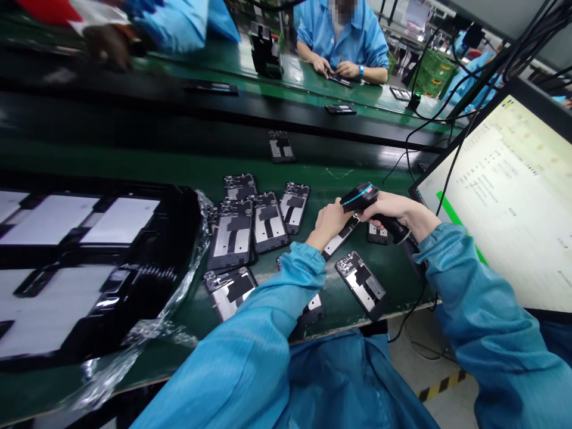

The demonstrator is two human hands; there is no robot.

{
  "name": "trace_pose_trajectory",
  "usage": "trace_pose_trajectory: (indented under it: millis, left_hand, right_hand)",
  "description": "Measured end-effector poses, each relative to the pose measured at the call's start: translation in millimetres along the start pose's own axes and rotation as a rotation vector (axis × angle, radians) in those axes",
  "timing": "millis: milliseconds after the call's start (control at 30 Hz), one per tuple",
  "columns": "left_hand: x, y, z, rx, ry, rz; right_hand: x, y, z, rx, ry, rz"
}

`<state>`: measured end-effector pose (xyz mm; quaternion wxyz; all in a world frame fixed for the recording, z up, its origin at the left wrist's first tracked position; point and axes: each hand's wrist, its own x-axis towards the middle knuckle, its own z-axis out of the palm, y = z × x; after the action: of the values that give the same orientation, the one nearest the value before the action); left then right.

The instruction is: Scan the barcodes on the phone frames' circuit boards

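A black barcode scanner (pixel 358 196) with a blue light strip is gripped in my right hand (pixel 384 208). Its head covers the fingertips of my left hand (pixel 330 221). That left hand is closed on the upper end of an opened phone (pixel 337 243), whose lower part shows below the fingers. Close by on the bench lies another opened phone (pixel 361 283), board and metal plate facing up. Several more lie left of my hands, such as an opened phone (pixel 270 221) and a larger-looking opened phone (pixel 232 233). My left sleeve partly hides others.
A black tray (pixel 179 205) with plastic film (pixel 179 298) at its edge takes up the bench's left side. To the right stands a monitor (pixel 513 196) with hanging cables. Beyond the dark conveyor (pixel 156 122), a co-worker (pixel 342 42) handles a phone; another person's blurred arm (pixel 174 24) is upper left.
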<state>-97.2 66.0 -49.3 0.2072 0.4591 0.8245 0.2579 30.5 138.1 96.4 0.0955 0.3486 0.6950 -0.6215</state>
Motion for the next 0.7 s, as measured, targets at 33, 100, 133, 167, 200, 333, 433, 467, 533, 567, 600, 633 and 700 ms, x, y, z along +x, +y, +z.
trace_pose_trajectory:
  millis: [33, 100, 133, 167, 200, 333, 433, 467, 533, 567, 600, 633, 700]
  left_hand:
    - [0, -3, -0.6, -0.024, 0.003, -0.002]
    - [-1, -14, -4.2, -0.134, -0.035, 0.033]
    - [-2, -22, -6.9, -0.214, -0.085, 0.087]
    - [-4, -31, -9.8, -0.293, -0.154, 0.169]
    - [-6, -40, -12.3, -0.353, -0.226, 0.264]
    - [-9, -61, -13.6, -0.298, -0.285, 0.469]
    - [-11, -51, -8.3, -0.078, -0.171, 0.385]
    - [-12, -44, -7.1, -0.007, -0.133, 0.344]
    - [-18, -28, -5.6, 0.107, -0.046, 0.261]
    - [-20, -19, -5.4, 0.149, 0.001, 0.227]
    - [-21, -10, -5.8, 0.18, 0.053, 0.197]
    - [-20, -1, -7.5, 0.19, 0.102, 0.17]
    - [-16, 9, -19.9, 0.111, 0.152, 0.115]
  right_hand:
    - [0, 1, -2, 0.015, 0.02, 0.0]
    - [1, 9, -6, 0.054, 0.085, 0.005]
    - [2, 17, -8, 0.081, 0.126, 0.01]
    - [2, 26, -8, 0.112, 0.169, 0.017]
    - [2, 36, -8, 0.147, 0.211, 0.026]
    - [1, 80, 6, 0.293, 0.288, 0.05]
    - [-4, 99, 19, 0.36, 0.266, 0.05]
    - [-6, 102, 22, 0.372, 0.254, 0.046]
    - [-10, 105, 23, 0.381, 0.233, 0.026]
    - [-8, 106, 21, 0.382, 0.22, 0.01]
    - [-5, 107, 18, 0.38, 0.208, -0.005]
    - [3, 109, 15, 0.378, 0.19, -0.031]
    - [25, 111, 9, 0.417, 0.155, -0.066]
